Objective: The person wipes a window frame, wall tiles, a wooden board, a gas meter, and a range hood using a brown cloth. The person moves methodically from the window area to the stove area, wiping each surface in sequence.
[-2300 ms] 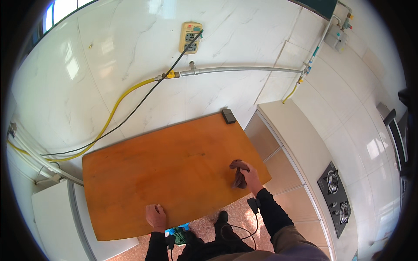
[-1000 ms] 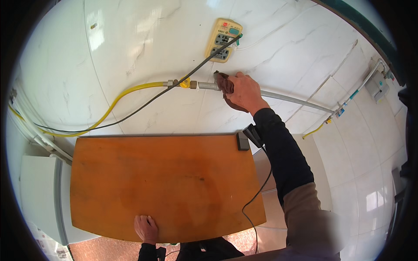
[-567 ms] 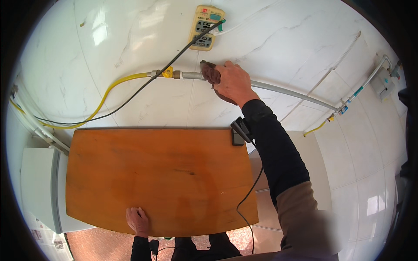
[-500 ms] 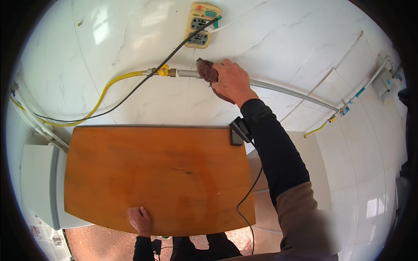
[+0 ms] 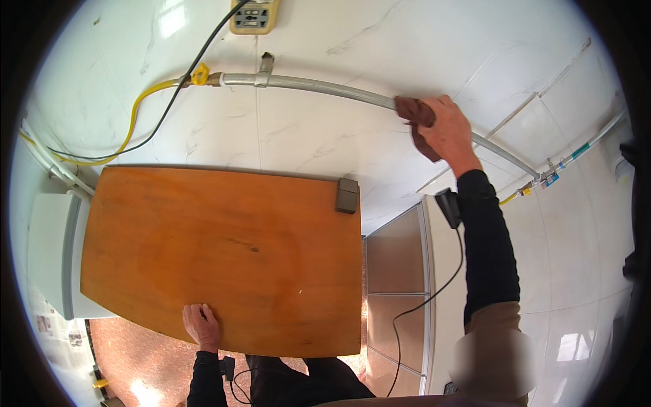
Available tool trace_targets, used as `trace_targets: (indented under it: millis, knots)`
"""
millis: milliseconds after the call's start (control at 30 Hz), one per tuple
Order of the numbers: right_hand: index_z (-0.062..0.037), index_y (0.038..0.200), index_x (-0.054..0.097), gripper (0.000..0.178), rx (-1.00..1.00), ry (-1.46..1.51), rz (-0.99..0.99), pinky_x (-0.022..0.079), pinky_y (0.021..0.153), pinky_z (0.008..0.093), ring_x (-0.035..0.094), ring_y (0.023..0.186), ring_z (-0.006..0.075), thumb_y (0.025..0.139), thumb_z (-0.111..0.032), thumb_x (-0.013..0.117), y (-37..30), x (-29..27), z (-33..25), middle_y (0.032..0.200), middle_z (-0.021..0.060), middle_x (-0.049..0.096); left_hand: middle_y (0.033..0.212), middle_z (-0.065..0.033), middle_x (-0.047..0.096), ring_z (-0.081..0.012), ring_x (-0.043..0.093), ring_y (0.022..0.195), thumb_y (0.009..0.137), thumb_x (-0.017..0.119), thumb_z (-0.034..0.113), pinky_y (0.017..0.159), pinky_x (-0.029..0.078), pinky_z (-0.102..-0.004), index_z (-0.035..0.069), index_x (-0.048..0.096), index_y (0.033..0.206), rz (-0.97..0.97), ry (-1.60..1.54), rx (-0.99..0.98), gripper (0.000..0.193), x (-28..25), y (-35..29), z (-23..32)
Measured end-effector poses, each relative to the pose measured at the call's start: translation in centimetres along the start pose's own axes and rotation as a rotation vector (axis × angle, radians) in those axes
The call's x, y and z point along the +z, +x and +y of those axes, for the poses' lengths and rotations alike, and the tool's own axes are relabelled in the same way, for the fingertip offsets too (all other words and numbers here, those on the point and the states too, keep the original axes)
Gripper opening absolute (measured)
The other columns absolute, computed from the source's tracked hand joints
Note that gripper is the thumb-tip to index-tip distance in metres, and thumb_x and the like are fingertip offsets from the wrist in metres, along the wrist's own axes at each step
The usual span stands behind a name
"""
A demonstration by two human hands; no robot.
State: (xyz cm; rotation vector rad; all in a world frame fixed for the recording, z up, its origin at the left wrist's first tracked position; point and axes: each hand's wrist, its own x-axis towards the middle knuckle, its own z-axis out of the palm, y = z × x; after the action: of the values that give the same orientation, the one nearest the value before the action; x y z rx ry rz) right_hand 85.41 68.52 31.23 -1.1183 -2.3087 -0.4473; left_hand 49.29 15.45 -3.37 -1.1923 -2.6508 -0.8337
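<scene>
A brown cloth (image 5: 415, 112) is wrapped over the grey metal pipe (image 5: 325, 87) that runs along the tiled wall. My right hand (image 5: 449, 130) grips the pipe through this cloth, fingers closed, and a loose end of it hangs below. At the near edge of the orange wooden table (image 5: 224, 230) rests my left hand (image 5: 201, 325), its fingers curled on the tabletop. Whether anything lies under those fingers is hidden. Left along the pipe are a metal bracket (image 5: 263, 70) and a yellow valve handle (image 5: 200, 74).
A yellow hose (image 5: 135, 115) and a black cable (image 5: 178, 91) cross the wall at left. A socket strip (image 5: 253, 16) hangs above. On the table's far right corner lies a small dark box (image 5: 347, 195). A cabinet with sliding doors (image 5: 397, 261) stands right of the table.
My right hand has slid the cloth rightward along the pipe, uncovering the bracket. The whole view has shifted, and the dark box shows fully. My left hand stays at the table edge.
</scene>
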Motion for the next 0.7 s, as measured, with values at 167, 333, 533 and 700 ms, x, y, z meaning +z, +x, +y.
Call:
trace_targets:
  millis: [167,333,533,700]
  knots:
    - [-0.0184,0.117,0.073,0.043,0.114,-0.071,-0.037,0.057,0.093,0.0462,0.067,0.11,0.0367,0.076,-0.012,0.085,-3.6,-2.2,9.1,0.115,0.0101,0.067,0.09,-0.0191,0.053,-0.0425,0.055,0.09,0.1,0.064,0.011,0.079,0.044,-0.0536,0.002,0.052,0.087,0.024,0.026,0.034,0.019,0.1,0.2,0.4]
    - [-0.0171,0.112,0.071,0.044,0.105,-0.129,-0.006,0.057,0.091,0.0478,0.066,0.107,0.0371,0.073,-0.009,0.087,-4.1,-1.6,10.5,0.111,0.0099,0.066,0.091,-0.018,0.053,-0.0413,0.055,0.092,0.098,0.065,0.015,0.081,0.044,-0.0533,0.004,0.052,0.087,0.0,0.0,0.009,0.02,0.5,0.3,-0.1]
    - [-0.0155,0.113,0.071,0.043,0.102,-0.141,-0.002,0.056,0.091,0.0487,0.065,0.107,0.0387,0.074,-0.008,0.085,-4.1,-1.5,10.2,0.112,0.0114,0.065,0.091,-0.0176,0.054,-0.0405,0.055,0.09,0.096,0.066,0.016,0.08,0.044,-0.0532,0.004,0.054,0.086,0.025,-0.001,0.009,0.02,0.3,0.1,0.0]
    - [-0.014,0.116,0.07,0.045,0.141,-0.141,-0.01,0.056,0.094,0.0486,0.065,0.11,0.0392,0.074,-0.003,0.083,-4.1,-1.7,9.2,0.117,0.0119,0.065,0.092,-0.0178,0.055,-0.0404,0.056,0.092,0.096,0.067,0.016,0.08,0.044,-0.0527,0.004,0.055,0.084,0.035,-0.014,-0.01,0.02,-0.5,0.5,0.9]
